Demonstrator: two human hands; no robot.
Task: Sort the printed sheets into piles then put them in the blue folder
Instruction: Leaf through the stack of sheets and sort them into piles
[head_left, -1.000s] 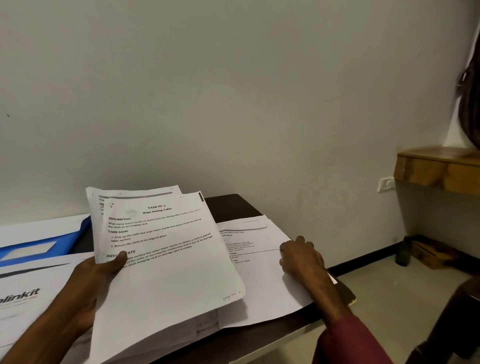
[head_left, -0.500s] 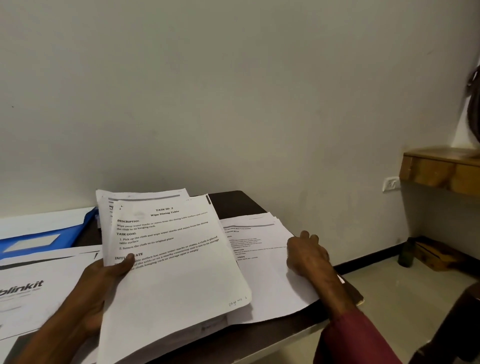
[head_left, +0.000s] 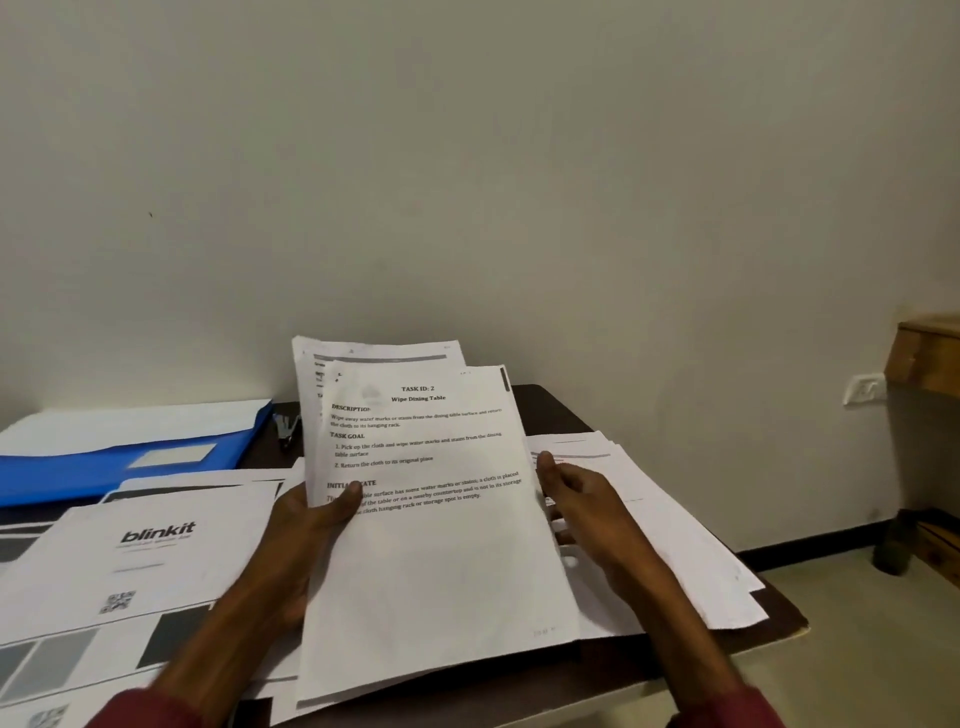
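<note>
Sitting on the desk (head_left: 550, 410), far left of the stack (head_left: 436, 561): the folder (head_left: 104, 462). Lying just right of the stack: a pile (head_left: 675, 519). Gripping the stack's left edge with the left hand (head_left: 306, 525), thumb on top; pinching its right edge with the right hand (head_left: 576, 499).

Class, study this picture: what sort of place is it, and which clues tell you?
Probably a plain home or small-office room: a dark table against a bare wall, a wall socket, and a blue folder beside printed sheets.
</note>
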